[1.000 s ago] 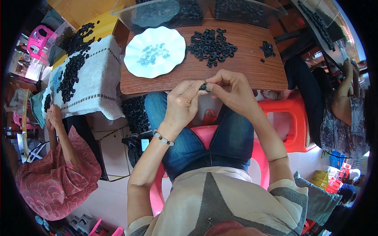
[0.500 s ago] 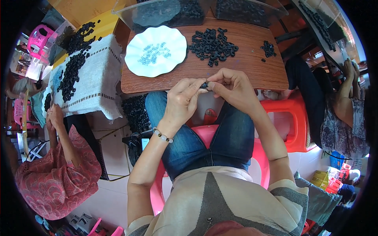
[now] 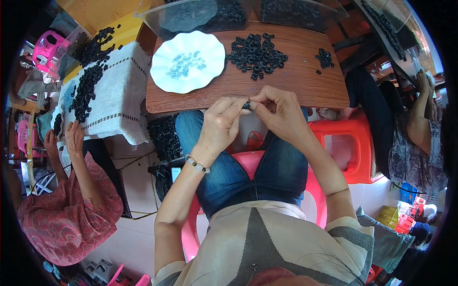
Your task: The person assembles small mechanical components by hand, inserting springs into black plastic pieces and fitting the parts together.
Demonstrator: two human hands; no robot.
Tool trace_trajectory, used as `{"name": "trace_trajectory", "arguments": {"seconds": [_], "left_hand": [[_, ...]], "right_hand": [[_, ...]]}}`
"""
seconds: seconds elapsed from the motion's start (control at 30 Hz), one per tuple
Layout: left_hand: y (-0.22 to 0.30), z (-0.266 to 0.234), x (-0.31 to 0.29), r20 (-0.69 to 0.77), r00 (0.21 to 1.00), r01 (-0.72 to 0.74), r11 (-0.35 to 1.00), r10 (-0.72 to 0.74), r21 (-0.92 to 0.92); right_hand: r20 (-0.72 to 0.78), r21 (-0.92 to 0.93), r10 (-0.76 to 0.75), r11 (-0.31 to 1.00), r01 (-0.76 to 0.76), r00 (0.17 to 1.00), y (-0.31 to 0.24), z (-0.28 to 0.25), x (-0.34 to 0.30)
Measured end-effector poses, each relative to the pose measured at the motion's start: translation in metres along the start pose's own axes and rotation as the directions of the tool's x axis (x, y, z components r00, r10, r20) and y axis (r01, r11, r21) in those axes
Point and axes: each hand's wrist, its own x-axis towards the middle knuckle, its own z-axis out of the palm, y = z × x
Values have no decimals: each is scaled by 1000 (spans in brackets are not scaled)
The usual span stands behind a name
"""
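Just off the front edge of the brown wooden table (image 3: 191,102), my two hands meet over a small black plastic part (image 3: 246,106). My left hand (image 3: 220,119) pinches the part between thumb and fingers. From the other side, the thumb and index fingertips of my right hand (image 3: 279,112) press together at it; anything tiny between them is hidden. Beyond my hands lies a heap of black plastic parts (image 3: 257,55). A white scalloped plate (image 3: 164,47) with many small shiny metallic pieces (image 3: 186,64) stands to its left.
Clear bins (image 3: 205,19) of black parts line the table's back. A smaller black pile (image 3: 325,59) lies at right. On the left, a co-worker's hands (image 3: 74,138) work beside a cloth-covered table (image 3: 117,90). A red stool (image 3: 355,157) stands at my right.
My right fingertips have shifted slightly at the part, and the part appears turned a little. The left co-worker's hands have moved apart.
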Motion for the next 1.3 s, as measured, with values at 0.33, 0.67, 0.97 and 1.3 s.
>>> {"name": "trace_trajectory", "arguments": {"seconds": [0.33, 0.67, 0.97, 1.3], "left_hand": [[11, 3, 3, -48, 999, -4, 998, 7, 58], [13, 0, 5, -110, 994, 16, 1000, -19, -24], [8, 0, 4, -95, 995, 23, 999, -28, -44], [8, 1, 5, -97, 991, 76, 985, -92, -154]], "right_hand": [[3, 27, -12, 1000, 12, 1000, 9, -2, 1], [292, 377, 99, 902, -210, 951, 3, -28, 9], [323, 403, 103, 884, -235, 941, 6, -29, 11], [278, 418, 123, 878, -235, 953, 4, -29, 9]]}}
